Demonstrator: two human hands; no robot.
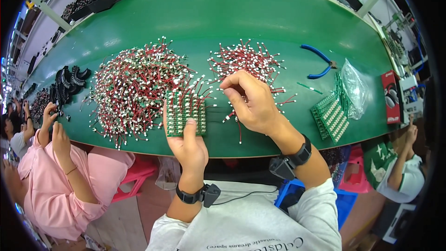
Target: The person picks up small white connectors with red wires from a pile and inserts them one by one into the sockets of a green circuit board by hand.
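Note:
My left hand (189,148) grips a green circuit board panel (177,120), thumb flat on its front and fingers behind. The panel carries rows of small white parts, and red wires with white connectors stand out along its upper and right edges. Just right of it, my right hand (254,104) is raised with fingers curled, thumb and index tips close together; whatever is between them is too small to make out. Behind the right hand spreads a small pile of red wires with white connectors (246,60). A much larger pile of wired little boards (137,88) lies left of the panel.
Blue-handled pliers (319,75) lie at the right on the green table (200,18). Nearer are more board panels (332,116), a clear plastic bag (354,90) and a red box (391,97). Black curved parts (67,83) lie left, beside a person in pink (69,181).

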